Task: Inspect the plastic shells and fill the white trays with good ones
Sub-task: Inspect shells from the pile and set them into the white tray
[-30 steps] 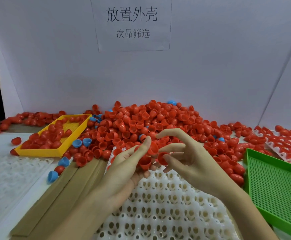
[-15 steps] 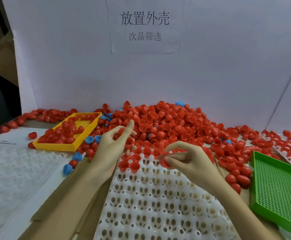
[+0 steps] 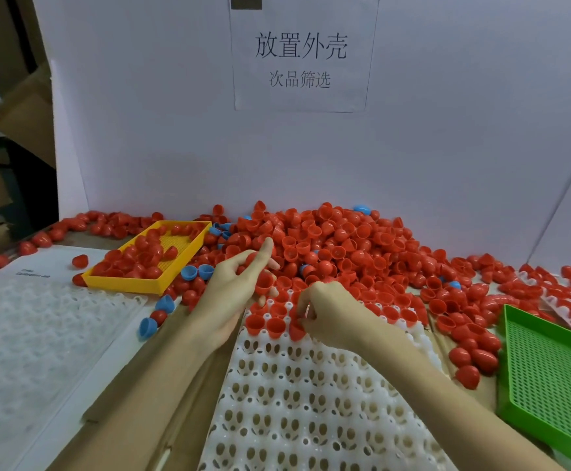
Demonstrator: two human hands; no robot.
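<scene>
The right hand (image 3: 331, 317) is curled low over the far edge of the white tray (image 3: 311, 402), its fingertips pinching a red shell (image 3: 297, 329) down into a pocket next to the few seated shells (image 3: 265, 323) at the tray's 12 o'clock end; the rest of the tray, toward 6 o'clock, shows only bare pockets, so filling has hardly begun. The left hand (image 3: 240, 283) hovers at about 11 o'clock from the tray, gripping a second red shell (image 3: 264, 283) between thumb and curled fingers while the forefinger points up toward the heap of shells (image 3: 338, 246) piled against the back wall. The likeliest slip, to my eye, is a shell going into its pocket tilted or mouth-down, since the right hand covers the very pocket it is filling and the person cannot see it well. A sleeve or wrist dragged back across the row could also tip the seated ones out. The heap spills right onto the tray's far rim, so loose, unchecked shells may roll into pockets and pass as good. Stray blue shells (image 3: 197, 271) lie at 10 o'clock beside the yellow tray (image 3: 131, 283), which holds red ones, presumably rejects; grabbing in haste could mix colours. The green tray (image 3: 549, 385) at 3 o'clock sits close enough to the right forearm to be knocked.
</scene>
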